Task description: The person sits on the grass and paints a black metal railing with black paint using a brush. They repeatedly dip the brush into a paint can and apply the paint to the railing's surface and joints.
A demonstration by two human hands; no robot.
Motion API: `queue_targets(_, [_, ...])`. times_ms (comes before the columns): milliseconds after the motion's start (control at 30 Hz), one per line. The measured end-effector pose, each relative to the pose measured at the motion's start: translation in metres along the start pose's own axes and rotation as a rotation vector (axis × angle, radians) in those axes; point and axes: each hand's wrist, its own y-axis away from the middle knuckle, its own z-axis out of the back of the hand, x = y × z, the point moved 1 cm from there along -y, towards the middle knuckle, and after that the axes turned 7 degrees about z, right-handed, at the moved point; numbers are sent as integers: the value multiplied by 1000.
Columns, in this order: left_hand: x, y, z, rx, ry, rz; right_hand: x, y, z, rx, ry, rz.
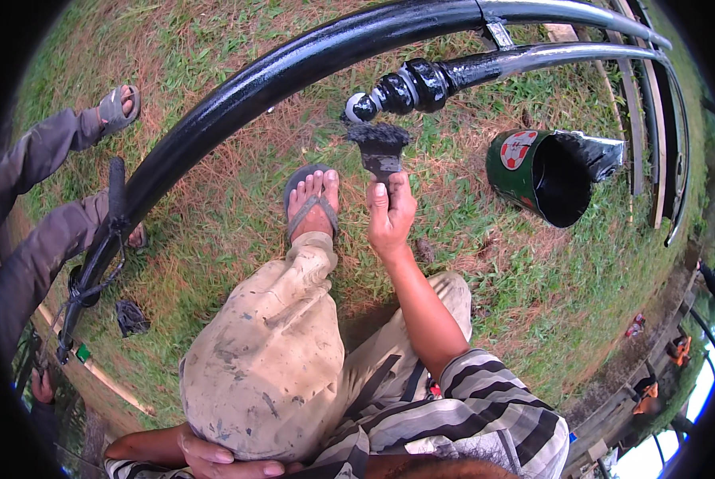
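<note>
My right hand [391, 215] is closed round the handle of a wide paintbrush [380, 150], its bristles thick with black paint. The bristles are just below the rounded end of a metal pole [429, 85]; I cannot tell if they touch. Glossy black covers most of the pole's ball-and-ring end, while pale patches show on the ball [364, 107] and between the rings. My left hand [213, 457] lies against my bent, paint-spotted left knee, fingers stretched out and partly hidden. To the right of the brush, a dark green tin [501, 172] with a black inside leans on the grass.
A long black pipe [237, 112] arches across the far side and down the left. Another person's legs [42, 152] are beyond it. A paint roller [117, 191] rests against the pipe near a crumpled black bag [131, 318]. Long rails [633, 112] lie at the right.
</note>
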Motion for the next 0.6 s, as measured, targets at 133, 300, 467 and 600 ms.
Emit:
queue_targets(133, [2, -2, 2, -4, 5, -18, -25, -5, 9, 92, 6, -103])
queue_targets(300, [1, -2, 3, 6, 9, -8, -17, -5, 21, 56, -1, -5])
queue_targets(467, [4, -2, 4, 5, 10, -27, -18, -33, 19, 121, -230, -91])
queue_targets(600, [7, -3, 4, 13, 12, -31, -47, -10, 27, 79, -196, -136])
